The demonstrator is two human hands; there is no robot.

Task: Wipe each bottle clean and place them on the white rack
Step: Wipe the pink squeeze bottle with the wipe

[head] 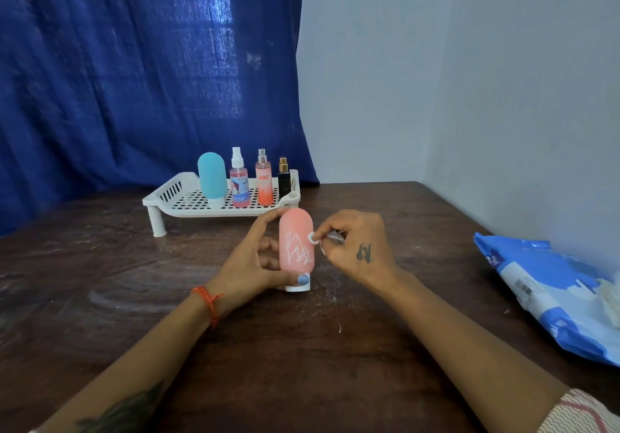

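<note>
One view only, head camera. Four bottles are already stood on the white rack (188, 197) at the back of the desk (100, 298) — teal bottle (212, 177), two pink sprays, a small dark one. The pink bottle (296, 248) is stood cap-down at desk centre, near the rack, white scribbles on its front. It is gripped by the left hand (250, 264), thumb at the base, fingers curled behind. A small white piece (312, 238) — chalk or swab, cannot tell — is pinched by the right hand (355, 248) against the bottle's side. A blue wipes pack (543, 285) is lying at right. Bottle judged light, soft-walled, slightly squeezable; best held round mid-body, not by the cap.
</note>
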